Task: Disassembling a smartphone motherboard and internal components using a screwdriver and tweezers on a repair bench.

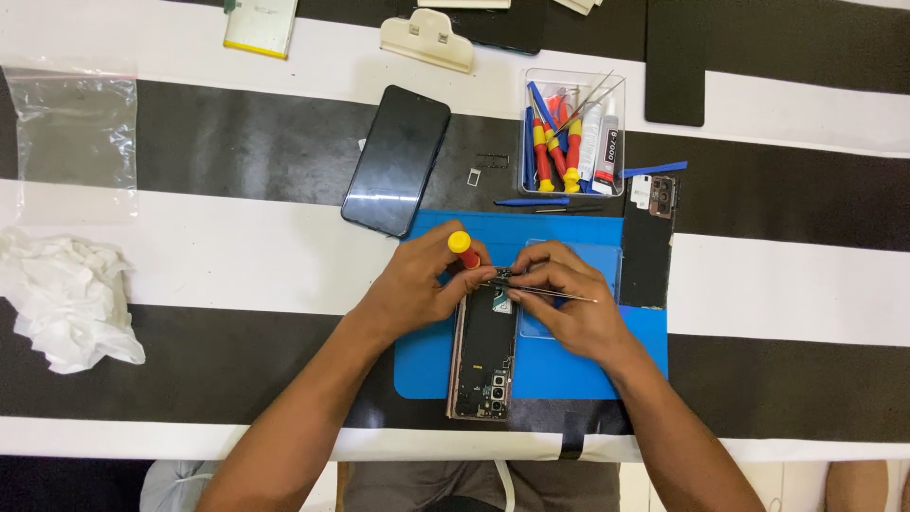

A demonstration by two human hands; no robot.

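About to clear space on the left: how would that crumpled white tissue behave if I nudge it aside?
The crumpled white tissue looks very light and floppy, so it would likely slide or deform rather than roll. Its loose folds suggest it may snag or unfold when pushed.

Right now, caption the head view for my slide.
Left hand holds a screwdriver, right hand holds tweezers over an opened phone.

Phone repair bench: tool tray (572, 133), opened phone (485, 356)

L hand (414, 284) w/ screwdriver (463, 249), R hand (569, 299) w/ tweezers (540, 292), over opened phone (485, 356), blue mat (569, 365)
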